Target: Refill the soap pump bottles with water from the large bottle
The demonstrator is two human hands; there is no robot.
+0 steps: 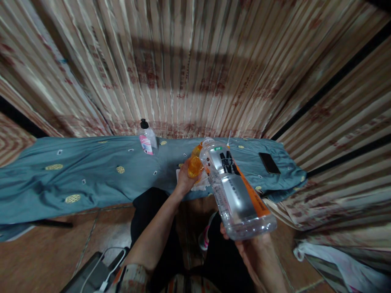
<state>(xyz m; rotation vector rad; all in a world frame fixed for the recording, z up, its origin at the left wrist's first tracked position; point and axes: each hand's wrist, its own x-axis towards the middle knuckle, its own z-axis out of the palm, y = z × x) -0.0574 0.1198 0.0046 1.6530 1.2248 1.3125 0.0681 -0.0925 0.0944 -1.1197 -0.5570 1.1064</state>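
Note:
My left hand (183,179) is wrapped round a small bottle (194,165) of see-through orange plastic or liquid; which of the two, I cannot tell. Held in my right hand (246,246) is a large clear plastic bottle (233,191) with a silver and orange label. It tilts down and away from me, its base toward me and its neck against the top of the orange bottle. Whether liquid passes between them does not show. The right fingers sit near the big bottle's base, partly hidden behind it. White tissue or paper (201,185) lies below the bottles.
A clear pump bottle (148,138) with a black top stands on the blue-green cloth (100,171) covering the bench. To the right lies a dark phone-like slab (269,163). Patterned curtains (189,73) hang behind. A grey case (88,272) with a white cable is at lower left.

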